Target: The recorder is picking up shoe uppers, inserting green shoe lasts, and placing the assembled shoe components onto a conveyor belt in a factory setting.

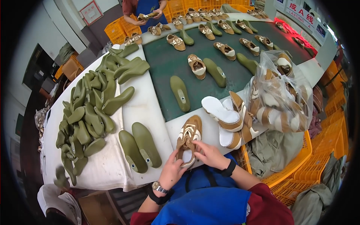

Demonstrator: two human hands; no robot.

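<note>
A brown and cream lace-up sneaker rests at the table's near edge, toe pointing away from me. My left hand grips the left side of its collar. On the opposite side, my right hand pinches the collar near the tongue and laces. The shoe's opening shows a pale lining between my hands. Just left of it lie two green shoe lasts side by side. To the right, several shoe uppers with white undersides are stacked beside a clear plastic bag of more brown and cream uppers.
A big heap of green lasts covers the left of the white table. Across the green conveyor belt stand rows of sneakers and lasts. Another person holds a last at the far side. A yellow crate with cloth stands right.
</note>
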